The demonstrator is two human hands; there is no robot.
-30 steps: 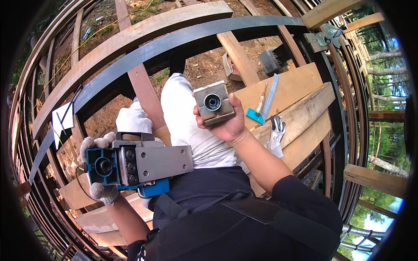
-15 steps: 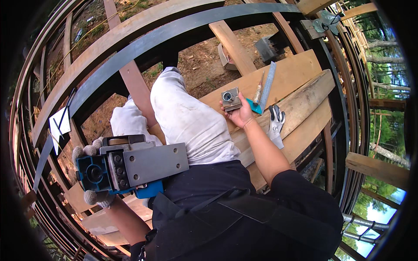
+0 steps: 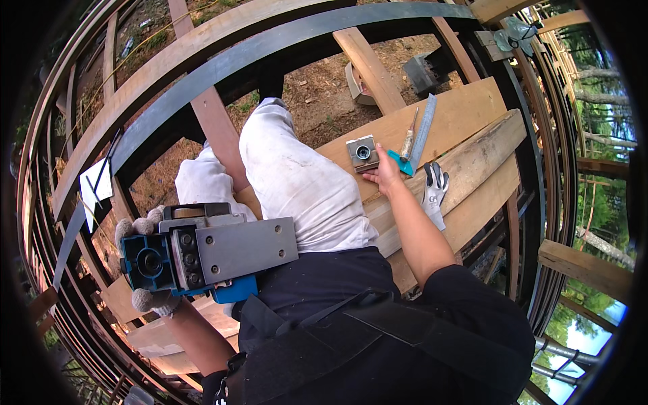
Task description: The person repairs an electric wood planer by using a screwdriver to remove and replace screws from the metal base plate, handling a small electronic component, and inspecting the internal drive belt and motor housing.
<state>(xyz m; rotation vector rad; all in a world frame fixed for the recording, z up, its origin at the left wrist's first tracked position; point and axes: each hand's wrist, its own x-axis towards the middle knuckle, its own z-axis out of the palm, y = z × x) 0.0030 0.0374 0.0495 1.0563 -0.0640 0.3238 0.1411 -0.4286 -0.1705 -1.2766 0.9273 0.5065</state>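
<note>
My left hand (image 3: 153, 302), in a knitted glove, grips a blue electric planer (image 3: 248, 246) around its front end. The planer rests across my lap with its flat metal sole facing up. My bare right hand (image 3: 385, 174) is closed on the right edge of a small square metal block (image 3: 362, 152) with a round, ringed part in its face. The block is over the boards by my knee; whether it touches them I cannot tell. Just right of that hand lie a teal flat piece (image 3: 400, 163), a wooden-handled pointed tool (image 3: 408, 143) and a metal ruler (image 3: 423, 129).
A white-grey work glove (image 3: 434, 192) lies on the wooden boards (image 3: 466, 177) to my right. Timber beams and a dark steel beam (image 3: 223, 64) cross ahead over bare ground. A white sheet (image 3: 94, 190) hangs at the left, and a dark box (image 3: 422, 73) sits below, ahead.
My right hand has turned the metal block slightly and brought it a little lower, its fingers now at the block's right edge. The left hand and planer hold their place; the view shifted slightly.
</note>
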